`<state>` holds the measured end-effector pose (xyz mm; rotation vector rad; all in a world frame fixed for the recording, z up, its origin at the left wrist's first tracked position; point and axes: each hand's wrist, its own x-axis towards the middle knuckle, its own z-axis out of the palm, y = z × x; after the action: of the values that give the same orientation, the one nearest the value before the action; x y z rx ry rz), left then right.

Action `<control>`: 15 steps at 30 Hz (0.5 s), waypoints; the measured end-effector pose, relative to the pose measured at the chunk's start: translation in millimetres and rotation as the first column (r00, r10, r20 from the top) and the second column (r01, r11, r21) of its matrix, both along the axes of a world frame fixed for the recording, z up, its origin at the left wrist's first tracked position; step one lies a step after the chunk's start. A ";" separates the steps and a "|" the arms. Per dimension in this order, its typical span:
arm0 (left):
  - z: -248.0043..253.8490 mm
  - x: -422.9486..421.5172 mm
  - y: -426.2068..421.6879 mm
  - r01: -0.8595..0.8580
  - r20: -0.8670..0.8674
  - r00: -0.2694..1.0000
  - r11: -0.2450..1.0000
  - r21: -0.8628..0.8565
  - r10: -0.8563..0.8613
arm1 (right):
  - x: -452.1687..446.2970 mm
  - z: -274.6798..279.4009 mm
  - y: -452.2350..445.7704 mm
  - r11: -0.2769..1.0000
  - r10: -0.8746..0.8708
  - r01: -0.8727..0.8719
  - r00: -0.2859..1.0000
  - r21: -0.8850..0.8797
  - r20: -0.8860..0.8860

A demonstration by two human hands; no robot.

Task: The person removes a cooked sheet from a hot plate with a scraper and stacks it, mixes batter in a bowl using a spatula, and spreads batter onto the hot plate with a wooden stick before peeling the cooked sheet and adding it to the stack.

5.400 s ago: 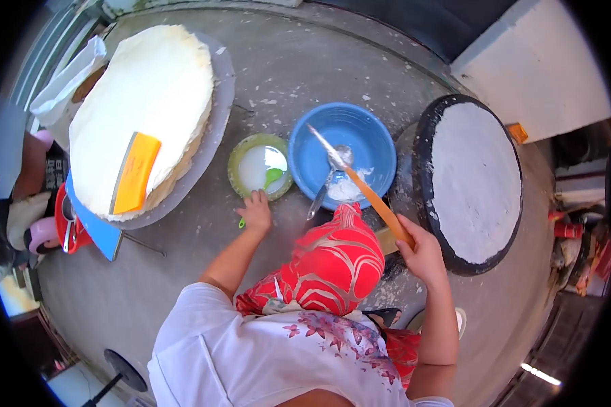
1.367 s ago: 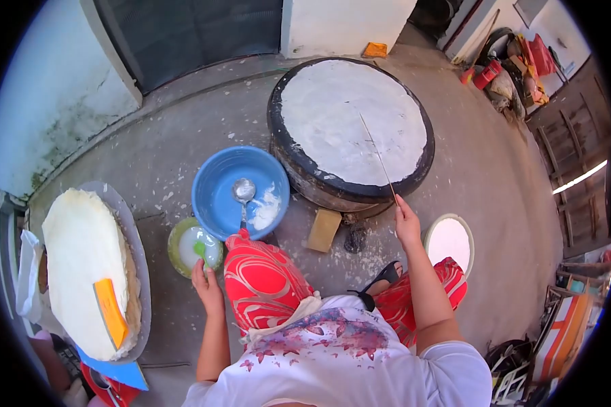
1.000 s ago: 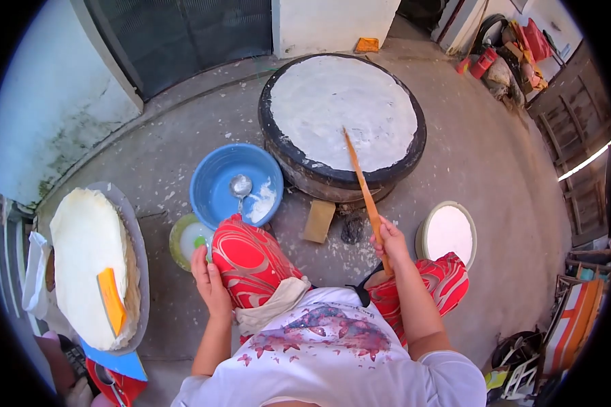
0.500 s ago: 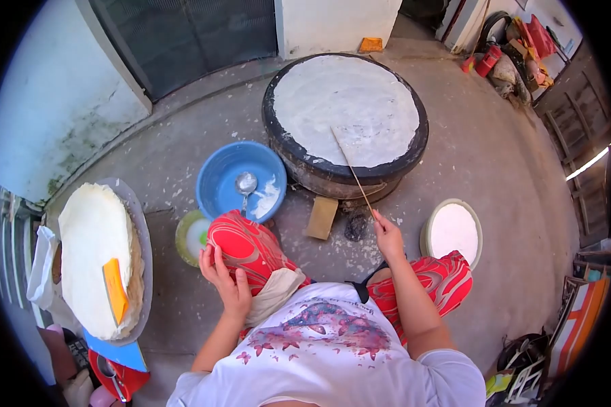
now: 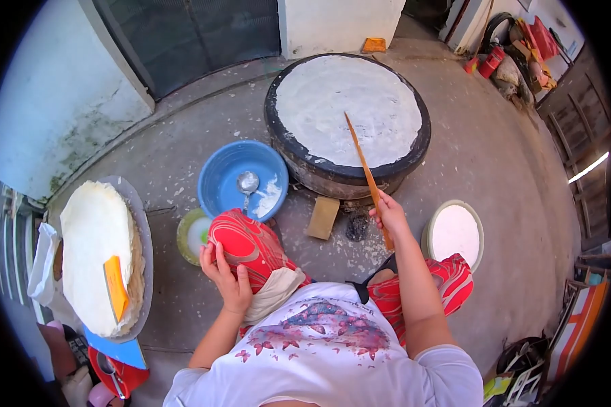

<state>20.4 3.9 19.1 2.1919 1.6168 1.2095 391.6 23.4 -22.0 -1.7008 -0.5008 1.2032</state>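
Note:
My right hand [image 5: 390, 213] is closed around a long flat wooden stick [image 5: 364, 163], whose broad side shows and whose far tip is over the griddle. On the round black griddle [image 5: 275, 139] a thin white sheet of batter [image 5: 346, 88] covers most of the top, with a few darker scraped marks near the stick. Whether the tip touches the sheet I cannot tell. Resting on my left knee, in red patterned trousers [image 5: 241, 239], my left hand [image 5: 229, 279] has its fingers apart and holds nothing.
Left of the griddle stands a blue basin [image 5: 214, 169] with a ladle [image 5: 248, 182] inside, beside a green bowl [image 5: 183, 237]. A tub of white stuff [image 5: 480, 244] is at right. Far left, a stack of pale round sheets [image 5: 91, 237] bears an orange scraper [image 5: 116, 288].
The wooden stick has turned from its thin edge to its broad side, and its tip has shifted slightly right and farther away. My left hand stays on the knee.

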 end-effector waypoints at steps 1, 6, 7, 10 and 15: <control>-0.4 -0.1 0.1 -0.001 0.001 1.000 1.000 0.000 0.001 | 1.5 -7.4 4.3 0.999 0.018 -0.014 0.993 -0.037 0.120; -2.2 -0.4 0.1 -0.009 0.024 1.000 1.000 0.004 0.009 | -11.9 -14.0 20.1 0.981 0.189 -0.149 0.602 -0.124 0.775; -2.1 -0.1 0.3 -0.010 0.023 1.000 1.000 0.003 0.010 | -23.3 2.7 22.4 0.941 0.334 -0.119 0.475 -0.316 0.814; -1.5 0.5 0.6 -0.012 0.016 1.000 1.000 -0.001 0.012 | -34.0 0.4 27.2 0.931 0.363 -0.126 0.394 -0.342 0.844; -1.2 1.4 1.8 -0.009 -0.005 1.000 1.000 0.009 0.009 | -28.1 -40.0 11.5 0.968 0.170 -0.245 0.514 -0.046 0.841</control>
<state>21.9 5.7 17.9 2.1970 1.6275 1.2170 363.5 34.9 -62.0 -2.1331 -1.3620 0.3862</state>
